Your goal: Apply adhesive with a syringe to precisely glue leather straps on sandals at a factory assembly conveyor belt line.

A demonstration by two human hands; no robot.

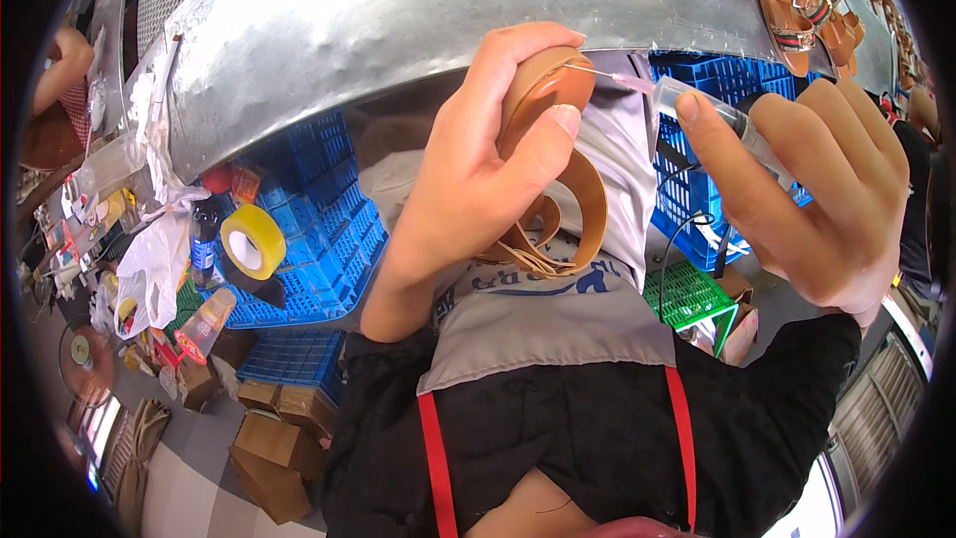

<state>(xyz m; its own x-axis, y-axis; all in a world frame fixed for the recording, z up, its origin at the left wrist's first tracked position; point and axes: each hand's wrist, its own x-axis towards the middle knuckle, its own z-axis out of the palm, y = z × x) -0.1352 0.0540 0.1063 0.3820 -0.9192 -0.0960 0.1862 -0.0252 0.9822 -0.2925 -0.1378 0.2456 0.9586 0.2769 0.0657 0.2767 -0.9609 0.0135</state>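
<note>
My left hand [476, 159] is closed round a brown sandal [545, 100], with its fingers behind and the thumb across the near side. The sandal's tan straps [590, 199] hang in loops below the hand, over the grey apron [548, 334]. My right hand [832, 194] grips a clear syringe [709, 118] with a thin metal needle. The needle points left, and its tip lies at the rounded upper end of the sandal; whether it touches is hard to tell. The right palm hides the syringe's rear part.
A metal-topped table [398, 5] spans the far side, with finished-looking brown sandals [792, 15] at its right. Blue crates [299, 229] stand at left, bearing a yellow tape roll [253, 241] and a bottle [203, 239]. A green crate [687, 297] sits at right. Another person's arm [62, 70] shows far left.
</note>
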